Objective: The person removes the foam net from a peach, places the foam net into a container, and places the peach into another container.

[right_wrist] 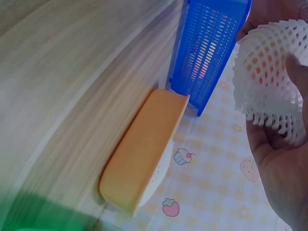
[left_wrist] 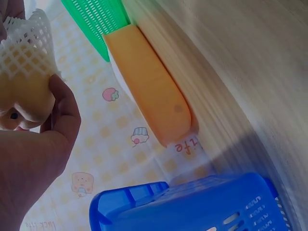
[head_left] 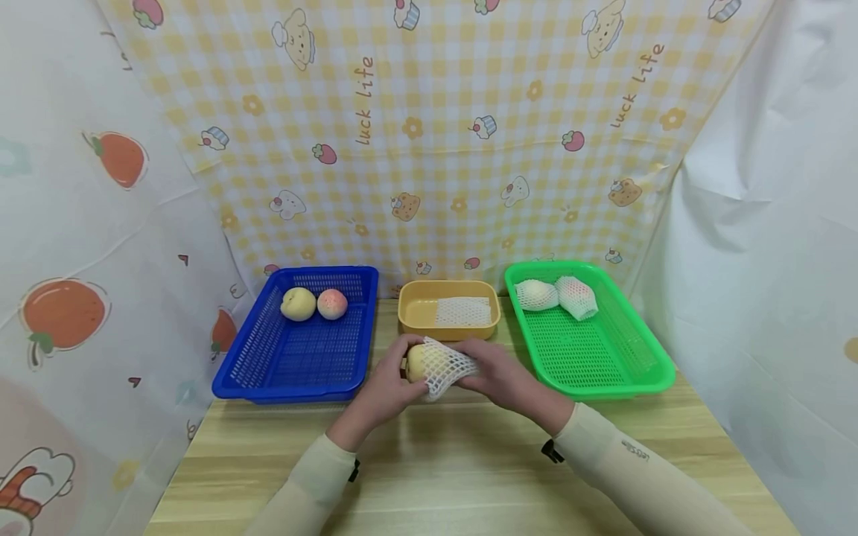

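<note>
Over the table, my left hand (head_left: 392, 380) grips a round, pale yellow fruit (head_left: 416, 362), fingers and thumb curled about it. A white foam fruit net (head_left: 447, 366) covers the fruit's right part. The loose end of that net is held by my right hand (head_left: 494, 372). In the left wrist view, the fruit's bare end (left_wrist: 24, 98) shows a dark spot in a dimple, with the left thumb on its side. The right wrist view shows the right thumb pressed on the net (right_wrist: 269, 67), and a reddish tint through the mesh.
A blue basket (head_left: 295, 391) at left holds a yellow fruit (head_left: 298, 304) and a pink peach (head_left: 332, 304). Behind the hands, a yellow tray (head_left: 417, 311) contains flat foam nets (head_left: 463, 311). Two netted fruits (head_left: 576, 296) lie in the green basket (head_left: 603, 391) at right.
</note>
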The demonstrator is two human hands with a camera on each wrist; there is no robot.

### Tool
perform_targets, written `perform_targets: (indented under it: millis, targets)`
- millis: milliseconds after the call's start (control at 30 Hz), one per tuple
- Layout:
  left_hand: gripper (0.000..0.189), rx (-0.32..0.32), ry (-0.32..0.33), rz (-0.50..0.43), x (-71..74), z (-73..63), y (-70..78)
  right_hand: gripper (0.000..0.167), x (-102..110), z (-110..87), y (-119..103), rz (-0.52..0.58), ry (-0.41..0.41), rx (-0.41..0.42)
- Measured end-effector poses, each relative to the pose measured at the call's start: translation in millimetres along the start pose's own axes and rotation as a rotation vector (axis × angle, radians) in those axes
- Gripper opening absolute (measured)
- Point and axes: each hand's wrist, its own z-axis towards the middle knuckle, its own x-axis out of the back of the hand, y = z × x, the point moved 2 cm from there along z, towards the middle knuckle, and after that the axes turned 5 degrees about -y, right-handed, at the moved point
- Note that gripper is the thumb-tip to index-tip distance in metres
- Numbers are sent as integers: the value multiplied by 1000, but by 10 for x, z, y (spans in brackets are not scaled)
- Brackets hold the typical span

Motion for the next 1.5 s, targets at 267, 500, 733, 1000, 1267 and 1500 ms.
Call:
perform_targets:
  millis: [267, 500, 733, 1000, 1267, 1500]
  targets:
    - [65, -1, 11, -36, 58, -6, 83, 18, 74, 2, 18, 80, 37, -36]
    - [63, 3, 3, -39, 86, -12, 70, 14, 95, 18, 38, 56, 1, -81]
    - [63, 6, 24, -22, 168, -40, 108, 13, 225, 92, -21, -67, -56, -90]
    - [63, -21, 49, 13, 220, -59, 141, 14, 442, 221, -27, -146, -70, -91]
    - [61, -32, 60, 18, 251, -75, 143, 12, 630, 356, 76, -167, -87, -127]
    - [60, -35, 63, 27, 254, -57, 109, 12, 730, 515, 224, -210, -116, -155]
